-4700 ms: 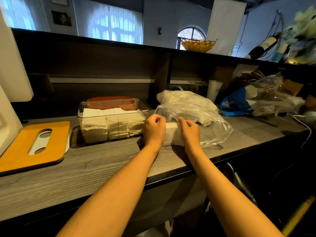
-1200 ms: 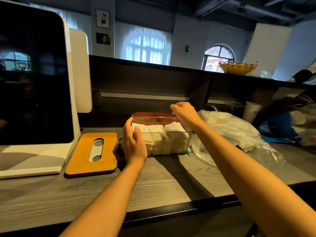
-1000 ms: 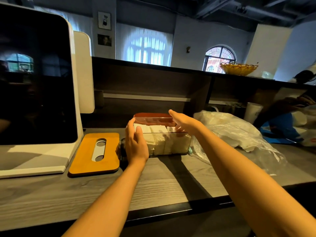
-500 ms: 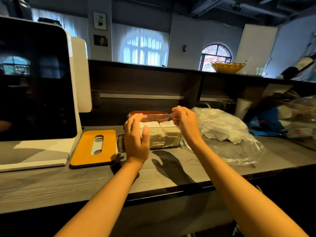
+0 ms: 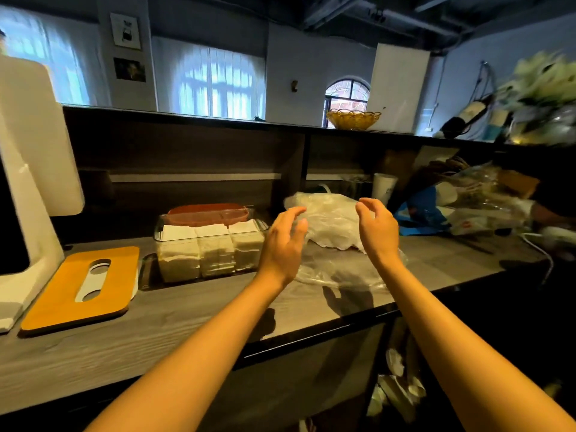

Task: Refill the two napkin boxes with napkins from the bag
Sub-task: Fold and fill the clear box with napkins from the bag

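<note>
1. Both hands raised over the counter (image 5: 187, 316), holding nothing: left hand (image 5: 285, 241) with fingers loosely spread, right hand (image 5: 378, 227) with fingers lightly curled.
2. Just beyond them, clear plastic bag (image 5: 330, 222) with white napkins inside, lying on the counter.
3. Left of the bag, clear napkin box (image 5: 212, 247) packed with white napkins (image 5: 208, 229).
4. Behind that, a reddish-brown lidded box (image 5: 207, 213).
5. Further left, orange slotted lid (image 5: 82, 285) lying flat.

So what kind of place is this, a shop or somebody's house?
Probably a café or bar, seen from behind the service counter. A white till-like screen stand sits at one end, a clear napkin box is being refilled, and a paper cup and wine bottle stand nearby.
</note>
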The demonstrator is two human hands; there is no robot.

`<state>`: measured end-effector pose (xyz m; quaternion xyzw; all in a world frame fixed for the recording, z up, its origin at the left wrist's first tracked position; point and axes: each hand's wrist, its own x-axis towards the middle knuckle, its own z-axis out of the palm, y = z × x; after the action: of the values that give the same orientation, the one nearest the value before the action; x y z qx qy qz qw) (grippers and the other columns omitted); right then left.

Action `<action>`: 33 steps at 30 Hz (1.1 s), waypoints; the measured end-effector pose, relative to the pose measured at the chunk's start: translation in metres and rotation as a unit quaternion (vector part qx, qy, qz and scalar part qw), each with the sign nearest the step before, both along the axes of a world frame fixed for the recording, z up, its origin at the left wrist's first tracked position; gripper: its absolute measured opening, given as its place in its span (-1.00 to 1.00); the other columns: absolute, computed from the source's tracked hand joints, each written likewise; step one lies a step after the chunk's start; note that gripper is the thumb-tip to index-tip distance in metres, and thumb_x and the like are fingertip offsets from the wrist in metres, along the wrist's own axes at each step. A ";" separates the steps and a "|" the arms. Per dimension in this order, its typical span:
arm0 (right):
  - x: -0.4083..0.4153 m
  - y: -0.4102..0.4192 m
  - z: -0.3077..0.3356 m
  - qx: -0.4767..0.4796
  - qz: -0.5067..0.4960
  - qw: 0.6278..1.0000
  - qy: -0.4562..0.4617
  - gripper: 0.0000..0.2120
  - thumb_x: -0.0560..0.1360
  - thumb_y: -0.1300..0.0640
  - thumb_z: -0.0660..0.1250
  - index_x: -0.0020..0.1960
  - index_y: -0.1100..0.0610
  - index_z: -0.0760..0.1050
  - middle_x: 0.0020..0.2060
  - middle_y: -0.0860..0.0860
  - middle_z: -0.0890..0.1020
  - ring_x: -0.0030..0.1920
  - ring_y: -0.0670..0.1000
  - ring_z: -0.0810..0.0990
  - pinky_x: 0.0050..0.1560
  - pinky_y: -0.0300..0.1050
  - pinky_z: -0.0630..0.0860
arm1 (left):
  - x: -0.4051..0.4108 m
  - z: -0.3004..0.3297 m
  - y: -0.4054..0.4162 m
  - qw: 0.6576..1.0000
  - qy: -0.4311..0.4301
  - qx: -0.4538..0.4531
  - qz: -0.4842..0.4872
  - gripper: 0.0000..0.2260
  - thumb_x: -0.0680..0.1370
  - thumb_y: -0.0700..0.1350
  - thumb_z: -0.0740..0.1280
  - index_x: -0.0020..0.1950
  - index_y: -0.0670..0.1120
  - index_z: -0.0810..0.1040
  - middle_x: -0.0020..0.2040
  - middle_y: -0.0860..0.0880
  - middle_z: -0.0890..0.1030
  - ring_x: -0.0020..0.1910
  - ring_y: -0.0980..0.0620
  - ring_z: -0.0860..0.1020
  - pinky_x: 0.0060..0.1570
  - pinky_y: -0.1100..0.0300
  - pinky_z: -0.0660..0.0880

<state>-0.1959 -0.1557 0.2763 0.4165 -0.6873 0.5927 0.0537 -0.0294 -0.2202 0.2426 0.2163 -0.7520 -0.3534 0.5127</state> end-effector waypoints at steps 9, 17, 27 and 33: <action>-0.082 -0.023 0.012 0.149 -0.020 0.982 -0.118 -0.54 0.66 -0.06 0.10 0.36 0.26 0.43 0.34 0.21 0.48 0.29 0.19 0.45 0.27 0.05 0.35 | -0.095 0.051 -0.071 0.985 -0.127 0.101 0.057 -0.53 0.67 0.11 0.09 0.54 -0.04 0.28 0.50 -0.11 0.34 0.45 -0.12 0.32 0.37 -0.01 0.29; -0.139 -0.078 0.002 0.177 0.048 0.961 -0.209 -0.48 0.65 -0.05 0.16 0.51 0.19 0.25 0.45 0.18 0.35 0.33 0.16 0.40 0.24 0.01 0.35 | -0.150 0.039 -0.167 0.948 -0.158 0.263 0.083 -0.36 0.59 0.25 0.17 0.60 0.04 0.13 0.59 -0.14 0.15 0.51 -0.25 0.21 0.46 -0.17 0.21; -0.161 -0.113 -0.022 0.139 0.028 0.933 -0.331 -0.43 0.66 -0.04 0.14 0.53 0.30 0.16 0.45 0.24 0.35 0.42 0.23 0.35 0.32 0.01 0.31 | -0.190 0.012 -0.185 0.897 -0.034 0.441 0.020 -0.06 0.27 0.35 0.40 0.52 -0.10 0.25 0.33 -0.16 0.47 0.24 -0.23 0.51 0.26 -0.14 0.48; -0.156 -0.093 -0.013 0.076 0.017 0.929 -0.362 -0.76 0.60 0.11 0.31 0.15 0.26 0.54 -0.14 0.14 0.59 -0.16 0.07 0.56 -0.18 -0.14 0.49 | -0.176 0.035 -0.179 0.938 0.012 0.341 0.063 -0.77 0.53 0.07 0.41 -0.08 -0.10 0.62 -0.02 -0.09 0.65 0.01 -0.09 0.61 0.13 -0.02 0.57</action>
<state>-0.3521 -0.2485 0.2628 0.1883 -0.6958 0.6501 -0.2405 -0.2052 -0.3990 0.2773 0.4208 -0.5652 -0.5580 0.4382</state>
